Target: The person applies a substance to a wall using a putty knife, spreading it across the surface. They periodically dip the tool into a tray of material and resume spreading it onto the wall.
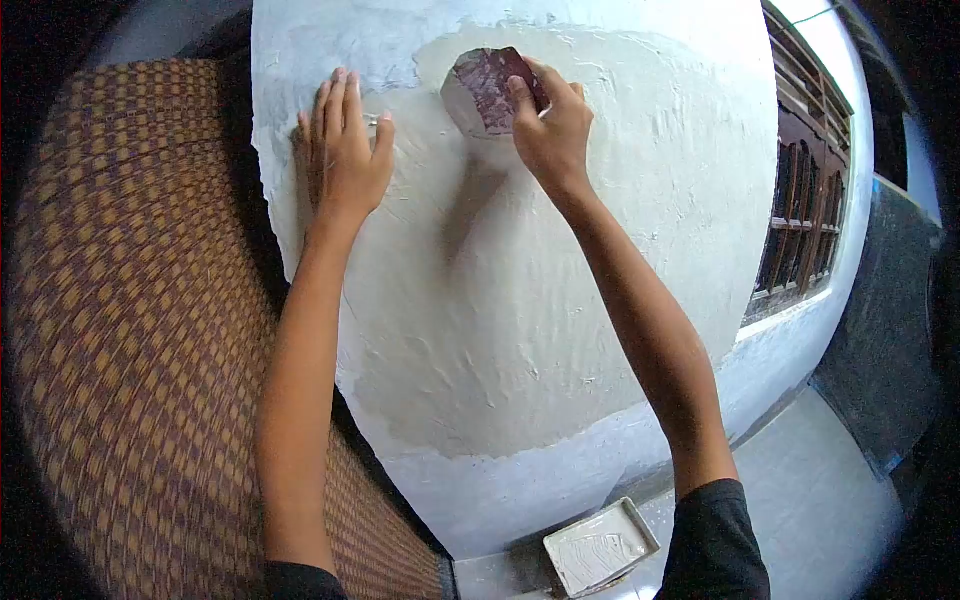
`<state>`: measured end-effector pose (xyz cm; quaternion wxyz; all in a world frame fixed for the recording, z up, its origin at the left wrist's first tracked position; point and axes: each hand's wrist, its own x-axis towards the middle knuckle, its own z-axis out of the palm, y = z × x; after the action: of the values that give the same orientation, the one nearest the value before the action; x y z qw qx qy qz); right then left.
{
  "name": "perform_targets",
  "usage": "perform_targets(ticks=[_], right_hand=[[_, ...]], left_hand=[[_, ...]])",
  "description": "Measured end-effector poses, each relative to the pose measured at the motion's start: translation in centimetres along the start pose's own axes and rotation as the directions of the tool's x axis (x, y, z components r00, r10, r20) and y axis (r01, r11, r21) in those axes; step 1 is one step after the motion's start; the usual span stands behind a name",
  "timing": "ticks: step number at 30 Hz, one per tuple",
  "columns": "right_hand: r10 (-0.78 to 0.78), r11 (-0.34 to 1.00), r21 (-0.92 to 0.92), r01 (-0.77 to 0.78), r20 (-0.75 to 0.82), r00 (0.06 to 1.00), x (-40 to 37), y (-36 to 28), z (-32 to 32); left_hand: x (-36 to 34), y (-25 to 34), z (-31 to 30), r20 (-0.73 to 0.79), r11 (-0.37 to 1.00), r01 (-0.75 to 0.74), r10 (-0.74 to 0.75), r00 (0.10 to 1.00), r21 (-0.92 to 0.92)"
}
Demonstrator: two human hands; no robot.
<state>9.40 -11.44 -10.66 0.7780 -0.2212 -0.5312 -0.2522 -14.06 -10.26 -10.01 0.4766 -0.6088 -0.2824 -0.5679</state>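
My right hand grips a flat maroon putty spreader, thumb on its near face. Pale wet putty covers the spreader's left and lower parts. It is up against the wall, where a broad cream layer of putty shows ridges and trowel marks. To the left, my left hand lies on the wall close to its left edge, fingers stretched upward and thumb apart. Nothing shows in that hand. The spreader's far side is hidden.
A white tray with putty in it stands on the floor at the wall's foot. Along the left hangs a brown woven mat. A barred wooden window and a dark sheet are on the right.
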Motion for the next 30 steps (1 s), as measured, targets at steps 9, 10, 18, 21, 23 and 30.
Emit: perform_targets(ticks=[9,10,18,21,23,30], right_hand=[[0.360,0.928,0.240,-0.283,-0.395,0.845,3.7,7.1,-8.3],[0.275,0.956,0.194,-0.220,-0.330,0.903,2.9,6.9,-6.9],[0.031,0.997,-0.069,-0.031,-0.004,1.000,-2.3,2.8,-1.7],[0.245,0.968,-0.012,-0.252,-0.199,0.949,0.5,8.4,-5.8],[0.379,0.925,0.101,-0.366,-0.332,0.864,2.1,10.6,-9.9],[0.703,0.697,0.374,-0.612,-0.191,0.685,-1.8,14.0,-17.0]], left_hand=[[-3.2,4.1,-1.4,0.133,0.991,0.127,-0.122,0.984,-0.031],[-3.4,5.1,-1.7,0.135,0.992,0.124,-0.121,0.983,-0.017],[-6.4,10.8,-3.4,0.214,0.978,0.198,-0.182,0.960,-0.058],[-6.9,10.9,-4.2,0.256,0.983,0.173,-0.152,0.955,-0.058],[-7.2,11.1,-4.5,0.265,0.984,0.169,-0.150,0.953,-0.052],[-10.0,14.5,-5.8,0.340,0.943,0.260,-0.179,0.923,-0.209]])
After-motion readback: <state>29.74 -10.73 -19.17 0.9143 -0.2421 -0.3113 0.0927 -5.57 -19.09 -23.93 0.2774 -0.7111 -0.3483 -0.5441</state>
